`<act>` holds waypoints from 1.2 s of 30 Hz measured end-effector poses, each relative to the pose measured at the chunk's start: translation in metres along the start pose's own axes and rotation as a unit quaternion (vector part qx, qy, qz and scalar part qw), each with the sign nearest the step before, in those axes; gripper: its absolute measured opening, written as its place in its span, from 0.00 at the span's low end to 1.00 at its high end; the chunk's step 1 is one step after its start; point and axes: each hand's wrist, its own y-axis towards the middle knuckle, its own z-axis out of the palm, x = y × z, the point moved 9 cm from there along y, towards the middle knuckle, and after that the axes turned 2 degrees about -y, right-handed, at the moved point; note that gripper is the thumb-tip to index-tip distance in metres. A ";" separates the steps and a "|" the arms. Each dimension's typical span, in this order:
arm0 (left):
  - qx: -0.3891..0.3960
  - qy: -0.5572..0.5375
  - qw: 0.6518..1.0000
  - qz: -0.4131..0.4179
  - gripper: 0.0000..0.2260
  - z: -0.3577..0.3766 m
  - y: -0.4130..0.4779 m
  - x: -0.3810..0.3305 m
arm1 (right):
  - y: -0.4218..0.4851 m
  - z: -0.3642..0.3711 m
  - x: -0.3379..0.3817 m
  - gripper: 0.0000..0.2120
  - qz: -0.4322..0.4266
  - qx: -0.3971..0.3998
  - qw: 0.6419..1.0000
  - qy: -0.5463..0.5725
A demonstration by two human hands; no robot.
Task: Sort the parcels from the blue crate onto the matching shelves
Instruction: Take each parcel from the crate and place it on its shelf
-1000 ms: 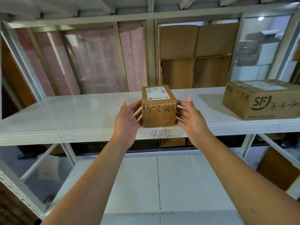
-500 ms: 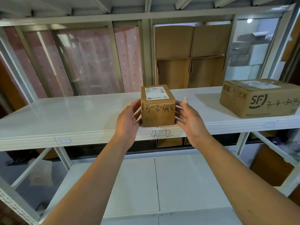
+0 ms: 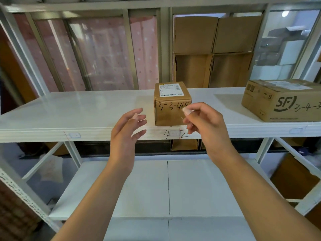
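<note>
Head view: we're hovering our left hand [image 3: 126,129] and right hand [image 3: 206,122], fingers loose and empty, before the small box [image 3: 171,108] sitting on the shelf [image 3: 86,110]; a right fingertip is hiding its last handwritten digit.

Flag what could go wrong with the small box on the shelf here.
The small box sits near the shelf edge; the right hand, close in front, could knock it off.
Its code starts 3-3, yet the edge below reads 4 and 2: possibly the wrong spot.
</note>
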 end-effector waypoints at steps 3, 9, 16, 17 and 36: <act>-0.001 0.012 1.000 0.007 0.09 -0.010 -0.011 -0.004 | -0.006 0.021 -0.002 0.05 0.008 0.046 0.999 0.019; -0.020 0.037 0.999 0.021 0.10 -0.054 -0.033 -0.008 | -0.033 0.075 -0.018 0.05 0.026 0.122 0.992 0.035; 0.006 0.061 0.998 0.016 0.08 -0.143 -0.037 0.004 | -0.074 0.177 -0.042 0.05 0.068 0.154 0.985 0.050; 0.017 0.065 0.998 0.010 0.08 -0.159 -0.035 0.009 | -0.081 0.193 -0.049 0.05 0.076 0.150 0.985 0.048; 0.012 0.123 0.954 -0.273 0.12 -0.443 -0.079 0.230 | -0.247 0.423 -0.271 0.05 0.360 0.075 0.930 0.021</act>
